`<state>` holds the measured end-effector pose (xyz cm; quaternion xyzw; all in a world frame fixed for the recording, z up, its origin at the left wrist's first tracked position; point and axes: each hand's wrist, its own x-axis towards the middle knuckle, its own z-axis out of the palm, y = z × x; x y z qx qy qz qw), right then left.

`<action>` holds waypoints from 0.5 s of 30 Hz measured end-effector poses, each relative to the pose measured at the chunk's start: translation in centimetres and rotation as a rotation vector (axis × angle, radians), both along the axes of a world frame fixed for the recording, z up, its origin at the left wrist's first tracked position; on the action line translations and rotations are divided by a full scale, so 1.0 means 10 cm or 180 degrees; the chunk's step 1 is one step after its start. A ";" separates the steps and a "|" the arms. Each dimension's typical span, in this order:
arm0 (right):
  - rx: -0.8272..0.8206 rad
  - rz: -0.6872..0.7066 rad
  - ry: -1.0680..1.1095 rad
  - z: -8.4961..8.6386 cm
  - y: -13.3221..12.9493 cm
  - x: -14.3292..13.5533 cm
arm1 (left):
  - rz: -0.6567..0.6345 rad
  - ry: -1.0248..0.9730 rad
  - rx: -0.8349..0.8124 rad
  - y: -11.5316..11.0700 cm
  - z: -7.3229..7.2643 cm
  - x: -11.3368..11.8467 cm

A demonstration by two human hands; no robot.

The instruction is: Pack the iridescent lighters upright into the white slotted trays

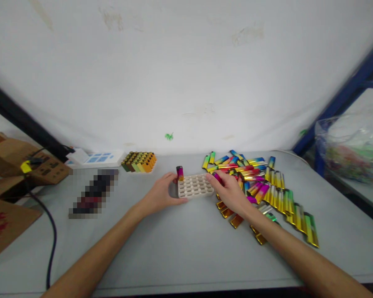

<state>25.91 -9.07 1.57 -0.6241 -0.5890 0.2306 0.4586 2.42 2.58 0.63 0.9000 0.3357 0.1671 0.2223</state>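
A white tray (196, 187) with rows of oval holes lies between my hands on the table. In its far left corner stands one purple-and-gold lighter casing (180, 173), upright. My left hand (160, 191) grips the tray's left end, thumb along the near edge and fingers behind. At the tray's right end, my right hand (228, 188) is closed on a purple lighter casing (216, 178), mostly covered by the fingers. Around and under my right forearm lie many loose shiny casings (262, 191) in gold, green, blue, red and purple.
A filled tray of casings (139, 162) stands at the back left, beside a white power strip (101, 158). A pixelated dark object (95, 194) lies left. Cardboard boxes (15, 165) and a black cable (51, 223) occupy the left edge. A clear plastic bag (354, 145) is at right.
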 end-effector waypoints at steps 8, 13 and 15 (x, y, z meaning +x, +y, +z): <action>0.0992 0.0466 -0.0860 0.27 0.05 -0.07 | -0.0022 -0.0159 -0.0027 0.00 -0.04 0.00; 0.0623 0.0455 -0.0889 0.29 0.33 -0.23 | -0.0097 -0.0299 -0.0044 0.01 -0.05 0.01; 0.0583 0.0379 -0.0899 0.21 0.45 -0.28 | -0.0100 -0.0311 -0.0028 0.01 -0.06 0.01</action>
